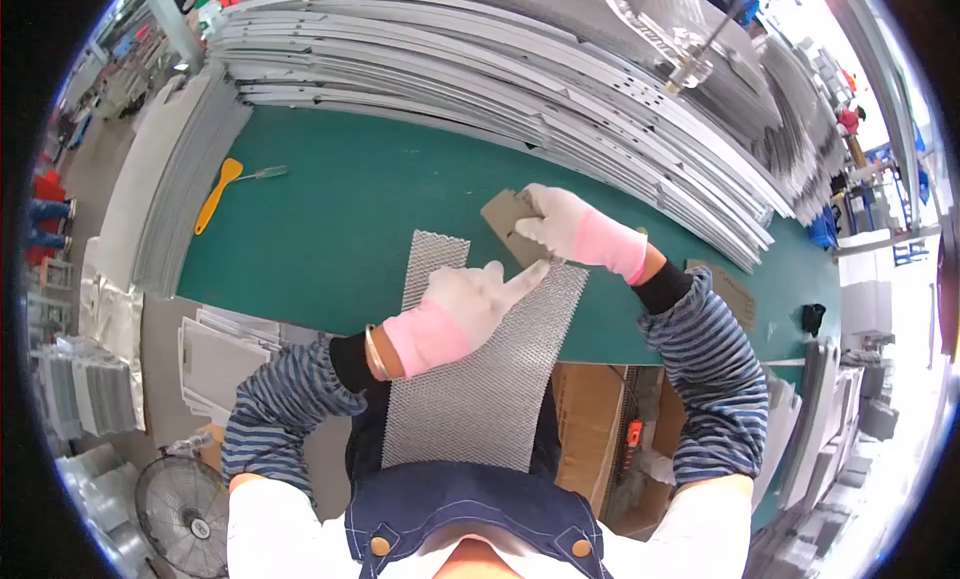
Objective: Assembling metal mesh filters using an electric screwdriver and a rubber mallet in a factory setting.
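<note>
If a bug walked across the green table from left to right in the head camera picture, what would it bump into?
Yellow tool → left hand → right hand → flat brown piece → small black thing.

Green tabletop (330, 219) beneath metal strips (450, 91), a yellow tool (213, 201) and (partly) grey mesh (500, 369).

Bright, fairly even light; upper right blown out. Glare on foil sheet (115, 321), white sleeves (690, 524) near clipping. Table (330, 209) shadows soft. Left hand (470, 301), right hand (570, 224) reasonably sharp. Strong fisheye bend, black corners, bluish rim fringe.
</note>
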